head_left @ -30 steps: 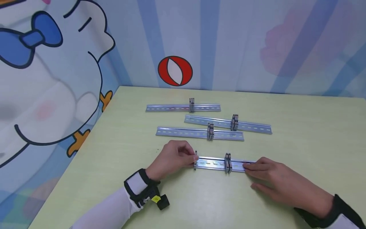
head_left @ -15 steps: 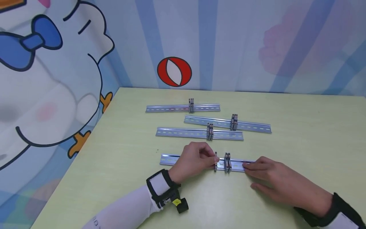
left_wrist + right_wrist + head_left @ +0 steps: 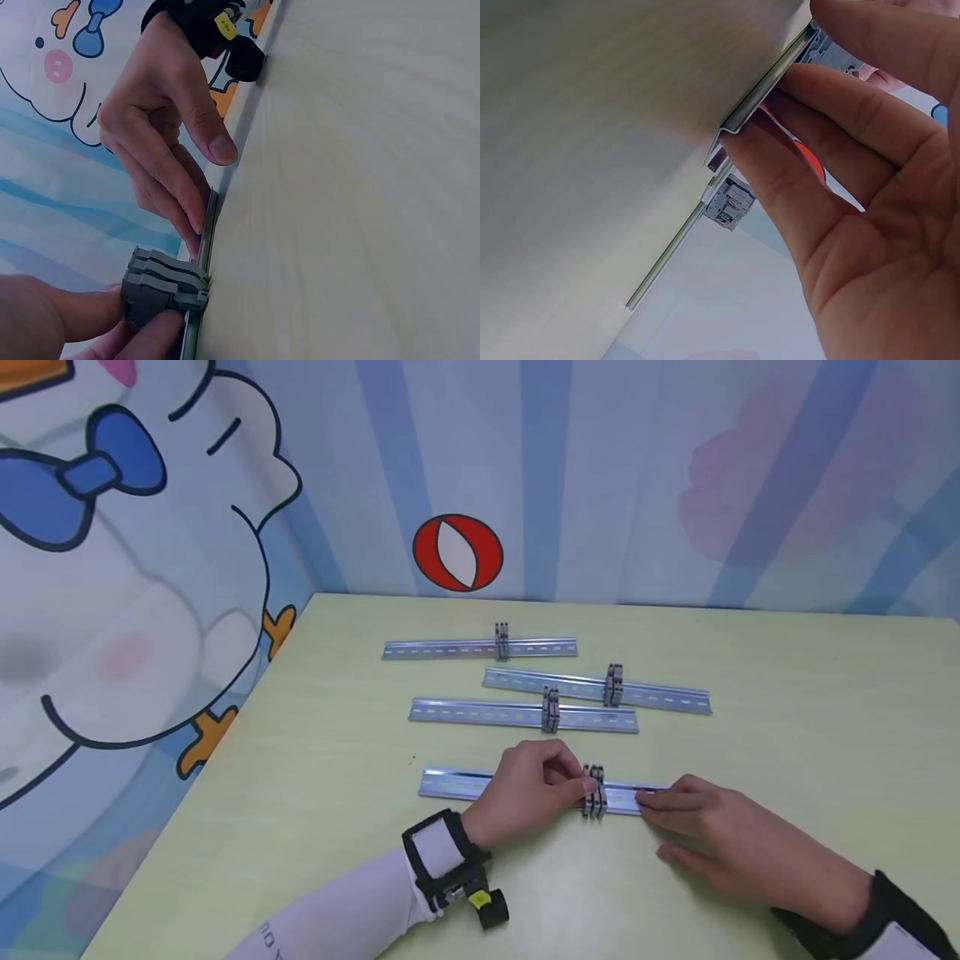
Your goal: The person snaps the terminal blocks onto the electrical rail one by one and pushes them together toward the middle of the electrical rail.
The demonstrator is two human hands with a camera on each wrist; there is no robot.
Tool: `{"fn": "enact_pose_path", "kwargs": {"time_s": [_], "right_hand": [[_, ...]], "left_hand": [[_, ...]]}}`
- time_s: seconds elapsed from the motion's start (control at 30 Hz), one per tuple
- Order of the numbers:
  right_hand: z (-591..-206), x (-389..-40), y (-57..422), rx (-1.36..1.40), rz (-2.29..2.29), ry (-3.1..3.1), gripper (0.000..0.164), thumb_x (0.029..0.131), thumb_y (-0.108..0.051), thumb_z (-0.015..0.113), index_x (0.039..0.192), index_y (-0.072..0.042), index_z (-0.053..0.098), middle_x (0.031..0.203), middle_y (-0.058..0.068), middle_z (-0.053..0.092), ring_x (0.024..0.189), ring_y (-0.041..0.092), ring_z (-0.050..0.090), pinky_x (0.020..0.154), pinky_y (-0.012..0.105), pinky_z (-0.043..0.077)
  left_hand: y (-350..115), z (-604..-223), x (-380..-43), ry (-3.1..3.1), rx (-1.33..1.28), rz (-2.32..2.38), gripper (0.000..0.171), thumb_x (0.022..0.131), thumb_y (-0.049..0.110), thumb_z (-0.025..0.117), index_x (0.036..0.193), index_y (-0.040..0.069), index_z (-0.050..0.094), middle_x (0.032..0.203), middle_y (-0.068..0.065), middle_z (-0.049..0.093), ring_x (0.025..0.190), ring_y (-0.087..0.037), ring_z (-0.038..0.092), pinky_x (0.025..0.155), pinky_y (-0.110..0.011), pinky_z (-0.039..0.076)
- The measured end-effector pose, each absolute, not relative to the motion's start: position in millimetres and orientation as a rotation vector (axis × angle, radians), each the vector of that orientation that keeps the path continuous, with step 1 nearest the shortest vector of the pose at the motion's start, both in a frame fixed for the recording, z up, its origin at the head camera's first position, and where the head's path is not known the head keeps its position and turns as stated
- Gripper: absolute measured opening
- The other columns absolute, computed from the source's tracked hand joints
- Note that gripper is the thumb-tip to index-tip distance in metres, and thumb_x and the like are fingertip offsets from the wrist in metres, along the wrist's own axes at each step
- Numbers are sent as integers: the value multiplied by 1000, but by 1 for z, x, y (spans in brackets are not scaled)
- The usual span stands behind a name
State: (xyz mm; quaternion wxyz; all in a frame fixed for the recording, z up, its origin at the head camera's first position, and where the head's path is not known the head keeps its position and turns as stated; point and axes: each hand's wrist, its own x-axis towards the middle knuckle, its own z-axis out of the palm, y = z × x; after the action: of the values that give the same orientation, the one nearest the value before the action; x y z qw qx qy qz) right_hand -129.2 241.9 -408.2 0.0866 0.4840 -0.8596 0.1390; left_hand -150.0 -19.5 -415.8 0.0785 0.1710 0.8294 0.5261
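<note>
In the head view, my left hand (image 3: 525,793) pinches a thin grey terminal block (image 3: 154,289) between thumb and fingers on the front metal DIN rail (image 3: 450,783). The pinched block stands right against two upright terminal blocks (image 3: 599,802) on that rail. My right hand (image 3: 720,835) rests fairly straight fingertips on the rail's right end, its thumb held apart from it, as the left wrist view also shows. The left fingers hide the middle of the rail. From the right wrist, the rail (image 3: 769,82) runs under the right fingers (image 3: 780,180).
Behind lie three more slotted rails, a far one (image 3: 435,649), one at right (image 3: 667,697) and a nearer one (image 3: 480,712), each carrying grey blocks. A printed cartoon wall (image 3: 615,485) rises along the back and left edges of the pale table (image 3: 825,710).
My left hand has slid the terminal block rightward along the front rail until it meets the other two, uncovering the rail's left end. The right hand has stayed in place.
</note>
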Motion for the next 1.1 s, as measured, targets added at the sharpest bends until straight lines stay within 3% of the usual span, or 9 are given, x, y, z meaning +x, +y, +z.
{"fn": "enact_pose_path", "kwargs": {"time_s": [0.53,0.87,1.0,1.1], "right_hand": [[-408,-130,238,1429,413,-2557,42,79,-19,80,117,-5,70,121,2,68,96,8,57,75,29,54],[-414,-131,236,1285,473,-2626,39,81,-22,79,117,-10,70,118,-4,67,98,4,59,78,29,54],[-414,-131,234,1111,546,-2693,43,83,-25,78,122,-14,66,119,-6,65,107,9,60,84,35,55],[-407,-135,240,984,520,-2645,55,82,-30,78,132,-17,60,133,-1,58,121,18,55,87,43,53]], "left_hand": [[-28,-421,-150,2423,565,1586,6,92,20,69,94,15,68,84,7,70,74,-6,66,69,-23,51],[-70,-403,-150,2580,820,1488,9,95,14,63,99,10,69,94,2,68,86,-6,63,75,-24,55],[-109,-397,-154,2859,841,1240,16,98,23,60,104,12,69,100,1,68,91,-8,61,81,-29,54],[-144,-384,-161,3091,785,842,36,97,39,59,125,18,62,125,0,61,114,-13,55,95,-37,49]]}}
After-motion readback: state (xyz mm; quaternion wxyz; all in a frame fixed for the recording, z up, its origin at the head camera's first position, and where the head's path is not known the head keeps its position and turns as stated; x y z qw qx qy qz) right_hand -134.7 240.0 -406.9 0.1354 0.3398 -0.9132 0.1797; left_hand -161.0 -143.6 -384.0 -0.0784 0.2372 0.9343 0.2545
